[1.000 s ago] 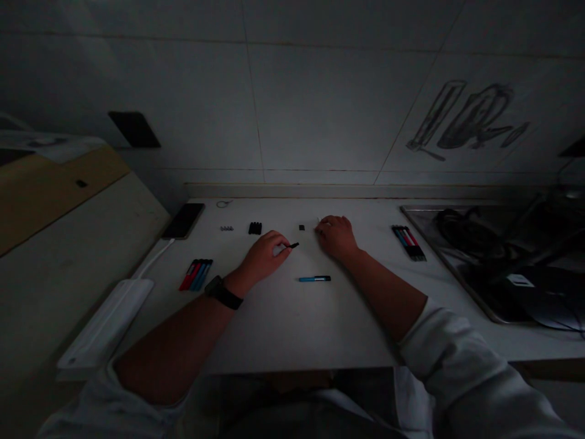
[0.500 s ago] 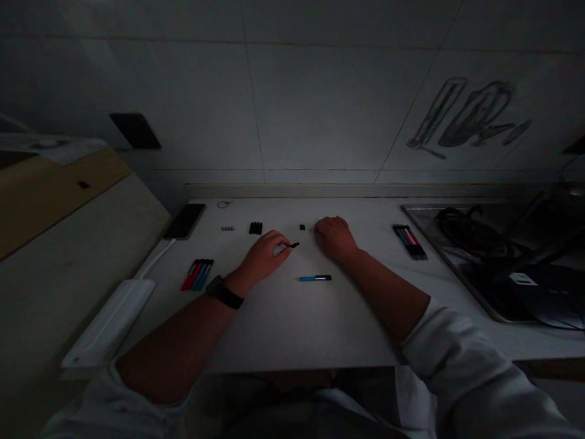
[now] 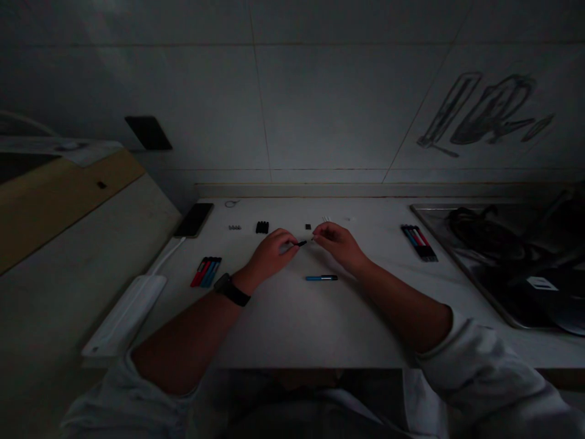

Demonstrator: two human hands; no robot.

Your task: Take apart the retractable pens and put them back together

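Note:
Between the fingertips of my left hand (image 3: 275, 252) is a small black pen part (image 3: 302, 243), its tip pointing right. My right hand (image 3: 339, 244) is pinched just to the right of it, around a tiny piece too small to name; a small gap separates the two. Below the hands lies a blue pen barrel with a black end (image 3: 322, 278). Beyond my right hand are small white sticks (image 3: 326, 218), and a small dark square (image 3: 308, 226) lies between the hands. A group of black caps (image 3: 262, 227) and a row of small springs (image 3: 234, 227) sit farther left.
Red and blue pen barrels (image 3: 205, 272) lie at left, near a phone (image 3: 194, 220) on a white cable and a white power strip (image 3: 124, 315). More pen parts (image 3: 419, 242) lie at right, beside a metal-rimmed sink or hob area (image 3: 461, 271) holding dark items. A tiled wall stands behind.
My right hand has come back from the white sticks toward my left hand, now pinching something tiny. My left hand still holds the black pen part. The view has shifted slightly.

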